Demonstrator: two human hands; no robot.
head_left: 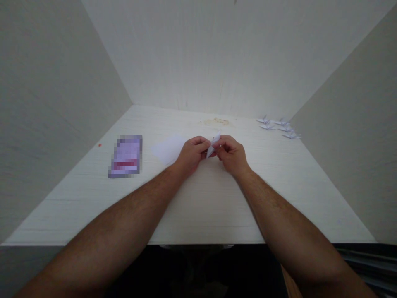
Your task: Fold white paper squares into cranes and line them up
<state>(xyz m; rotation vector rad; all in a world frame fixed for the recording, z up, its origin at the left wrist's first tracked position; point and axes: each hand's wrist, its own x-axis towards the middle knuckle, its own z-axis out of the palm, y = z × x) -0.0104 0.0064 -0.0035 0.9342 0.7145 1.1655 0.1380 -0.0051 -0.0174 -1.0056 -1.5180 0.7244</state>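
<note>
Folded paper (211,150), just right of the flat white sheet (169,147); I see left hand (194,152) and right hand (232,154) both pinching it. Pixelated item (126,155) left of that sheet, small folded pieces (284,128) well off to its right.

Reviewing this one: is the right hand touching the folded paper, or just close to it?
Touching. The head view shows fingertips of the right hand against the folded paper, with no gap between.

Left hand (194,154) and right hand (233,155): bare, including fingers (203,146). Wrists (179,169): bare, behind the fingers. Left forearm (132,215) and right forearm (276,209): bare, lightly haired, rounded, farther behind the fingers, tapering toward the wrists.
</note>
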